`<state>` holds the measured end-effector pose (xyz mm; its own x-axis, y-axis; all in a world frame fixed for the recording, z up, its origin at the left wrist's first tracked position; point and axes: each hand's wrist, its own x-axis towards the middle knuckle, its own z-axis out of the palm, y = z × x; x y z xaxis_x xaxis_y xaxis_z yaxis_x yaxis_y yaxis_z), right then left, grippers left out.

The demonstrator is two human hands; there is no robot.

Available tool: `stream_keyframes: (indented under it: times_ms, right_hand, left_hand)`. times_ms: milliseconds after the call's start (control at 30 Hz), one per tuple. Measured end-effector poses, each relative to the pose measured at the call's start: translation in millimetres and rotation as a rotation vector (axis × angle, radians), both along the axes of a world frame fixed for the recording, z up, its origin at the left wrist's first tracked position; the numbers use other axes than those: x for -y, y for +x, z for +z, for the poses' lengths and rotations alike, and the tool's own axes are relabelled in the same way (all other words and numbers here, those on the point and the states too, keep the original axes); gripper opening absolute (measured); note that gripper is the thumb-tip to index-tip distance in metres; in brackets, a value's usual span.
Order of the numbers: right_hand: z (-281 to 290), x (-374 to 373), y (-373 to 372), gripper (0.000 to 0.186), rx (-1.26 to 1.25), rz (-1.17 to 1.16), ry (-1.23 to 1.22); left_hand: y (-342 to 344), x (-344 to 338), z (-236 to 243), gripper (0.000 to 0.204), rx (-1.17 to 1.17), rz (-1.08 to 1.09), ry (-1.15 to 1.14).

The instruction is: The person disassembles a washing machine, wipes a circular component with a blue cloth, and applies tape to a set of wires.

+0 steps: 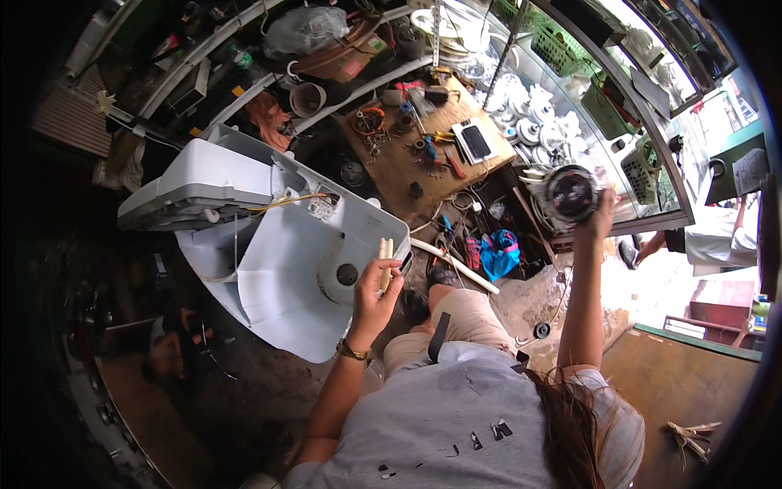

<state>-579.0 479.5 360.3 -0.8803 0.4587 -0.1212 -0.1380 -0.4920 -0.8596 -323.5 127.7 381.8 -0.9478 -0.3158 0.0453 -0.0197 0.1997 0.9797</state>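
Above the knee, left hand (373,297) fingers pinching pale tube (385,262), right hand (600,218) fingers gripping round motor (572,194)

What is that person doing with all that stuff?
A person sits in a cluttered repair shop. Their left hand holds a pale stick-like tool beside a big white plastic housing lying open. Their right hand lifts up a round dark motor part with copper windings. A small wooden workbench beyond is littered with tools.

Housing (285,269) left, motor (573,193) apparently right.
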Motion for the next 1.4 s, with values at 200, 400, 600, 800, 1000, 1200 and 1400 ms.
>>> stream_keyframes:
  times_ms: [200, 400, 600, 800, 1000, 1200, 1400]
  right_hand:
    - [-42, -77, 25, 0.024, 0.048, -0.142, 0.040]
    - [-63, -76, 44, 0.027, 0.147, -0.235, 0.032]
    - [-70, -72, 29, 0.030, 0.105, -0.192, 0.109]
    - [-66, -23, 24, 0.033, 0.169, -0.058, 0.042]
    - [-93, 47, 11, 0.034, 0.260, 0.256, 0.022]
    - [-143, 130, 22, 0.030, 0.029, 1.042, 0.824]
    - [-130, 224, 56, 0.096, -0.117, 1.879, 1.319]
  left_hand:
    - [-1, -12, -8, 0.019, 0.030, -0.044, -0.006]
    - [3, -13, -17, 0.019, 0.072, -0.040, 0.034]
    - [6, -13, -21, 0.019, 0.122, -0.051, 0.051]
    - [3, -24, -40, 0.016, 0.195, -0.059, 0.203]
    - [-8, -36, -87, 0.017, 0.328, -0.092, 0.390]
    - [33, -3, -34, 0.010, 0.148, 0.199, 0.124]
    - [168, 104, -28, 0.022, 0.108, 1.218, -0.333]
